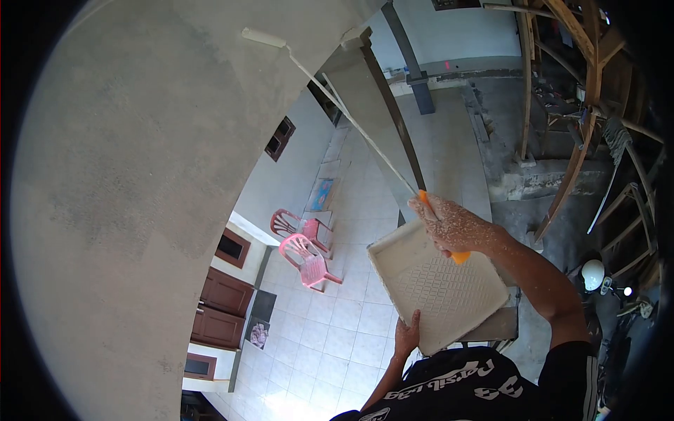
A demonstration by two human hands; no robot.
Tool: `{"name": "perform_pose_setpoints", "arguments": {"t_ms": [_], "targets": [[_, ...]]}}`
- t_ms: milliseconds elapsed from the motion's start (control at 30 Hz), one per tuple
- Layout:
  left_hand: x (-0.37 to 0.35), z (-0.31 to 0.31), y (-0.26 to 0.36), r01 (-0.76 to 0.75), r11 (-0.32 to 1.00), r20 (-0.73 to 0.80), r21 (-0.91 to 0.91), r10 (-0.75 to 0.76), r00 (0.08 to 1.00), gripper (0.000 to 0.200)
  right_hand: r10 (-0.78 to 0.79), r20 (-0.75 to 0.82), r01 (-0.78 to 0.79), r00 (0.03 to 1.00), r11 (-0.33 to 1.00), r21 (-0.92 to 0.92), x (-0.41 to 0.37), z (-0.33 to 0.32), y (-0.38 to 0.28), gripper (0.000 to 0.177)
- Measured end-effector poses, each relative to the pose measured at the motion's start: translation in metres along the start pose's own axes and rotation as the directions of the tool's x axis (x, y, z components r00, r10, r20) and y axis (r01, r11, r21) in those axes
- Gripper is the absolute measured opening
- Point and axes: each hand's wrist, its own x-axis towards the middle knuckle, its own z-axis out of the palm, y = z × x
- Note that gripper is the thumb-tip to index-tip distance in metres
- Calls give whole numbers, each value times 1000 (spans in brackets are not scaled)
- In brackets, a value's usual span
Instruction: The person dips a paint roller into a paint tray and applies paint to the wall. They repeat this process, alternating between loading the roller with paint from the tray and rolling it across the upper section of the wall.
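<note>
In the head view, the right hand [453, 226] is seen right of centre, flecked all over with pale spatter. Its fingers are closed around the orange handle [460, 257] of a paint roller; the handle shows at both ends of the fist. A long thin shaft [351, 119] runs from the handle up and to the left. It ends in the white roller sleeve [264, 38], which is laid against the grey plastered wall [140, 175] at the far top of the scene. This wall fills the whole left half of the view.

Just below the right hand, a cream paint tray [439, 291] is held tilted, with its ribbed bed turned upward. The left hand [407, 337] is placed at the tray's near left edge, the fingers curled up onto the rim and gripping it. The tray is thus carried in the air in front of the body, between the two hands. A black shirt [463, 386] with white lettering is seen at the near bottom edge.

Well below, a white tiled floor [330, 337] is visible. Two pink plastic chairs [309, 261] stand on it, close together, left of the tray. Brown doors [221, 309] are set in the wall farther left. On the right, wooden frames [583, 140] are leaned by a rough concrete surface, and a white helmet [593, 274] lies near them.
</note>
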Motion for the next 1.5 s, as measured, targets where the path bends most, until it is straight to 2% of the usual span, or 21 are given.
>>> {"name": "perform_pose_setpoints", "arguments": {"t_ms": [100,167,200,267,367,600,733,800,867,933,967,1000,1067,1167,1200,1233,1267,1333,1400,1467,1500], "targets": [[2,-1,-2,-7,999,22,34,6,1000,53,-88,122,147,989,734,-662,-3,11,-27,82],[3,0,-7,4,1000,19,26,-5,1000,53,-181,190,253,965,450,-856,-23,33,-36,79],[2,0,-9,14,1000,14,13,-14,1000,53,-264,207,294,942,350,-889,-44,52,-37,75],[4,0,-15,9,1000,-1,16,-9,1000,53,-332,246,392,911,506,-768,-73,74,-47,59],[6,1,-17,-4,999,-12,40,4,1000,52,-168,166,236,972,731,-640,-97,114,-38,56],[2,-1,-8,13,1000,-18,26,-13,1000,53,-303,234,324,924,294,-899,-31,37,-19,65],[4,-2,-10,3,1000,-17,28,-2,1000,54,-226,52,202,973,715,-669,-16,48,-16,48],[4,0,-16,12,1000,-16,-19,-12,1000,55,-238,107,241,965,655,-716,-27,58,-23,49],[5,-1,-24,29,999,-18,-39,-30,999,55,-264,290,366,920,312,-877,-66,67,-50,63],[2,-2,-28,45,999,-1,-25,-45,999,55,-249,263,352,932,453,-819,-102,95,-56,54],[-1,-3,-28,45,999,-7,-18,-45,999,54,-5,155,88,988,843,-531,-112,107,-65,52],[-4,-3,-21,40,999,-11,-11,-40,999,54,266,160,-250,951,962,-112,-117,114,-76,51],[-3,-4,-18,37,999,-6,-19,-37,999,54,431,252,-490,866,833,257,-116,116,-81,45],[-2,-3,-25,31,999,2,-35,-31,1000,54,106,157,-70,982,972,-223,-102,97,-67,37],[-1,-3,-25,13,1000,-3,-21,-14,1000,53,-117,178,199,977,802,-563,-91,81,-55,36],[0,-4,-24,-6,1000,-9,-7,6,1000,53,-299,279,393,912,451,-801,-80,65,-44,36],[-2,-5,-20,-4,1000,-7,-15,4,1000,53,-312,228,360,922,478,-801,-64,59,-25,44],[-5,-7,-10,-5,999,-1,-34,5,1000,53,116,-35,-121,993,971,-205,-23,23,-27,54],[-2,-6,-13,-21,999,20,-45,21,1000,53,125,-245,-87,962,983,162,16,-8,-15,46],[2,-5,-23,-26,997,29,-79,29,999,53,-92,-354,76,931,995,-60,41,-29,0,42],[2,-5,-23,-16,998,27,-61,18,999,53,224,-256,-170,940,961,216,51,-51,-27,45]]}}
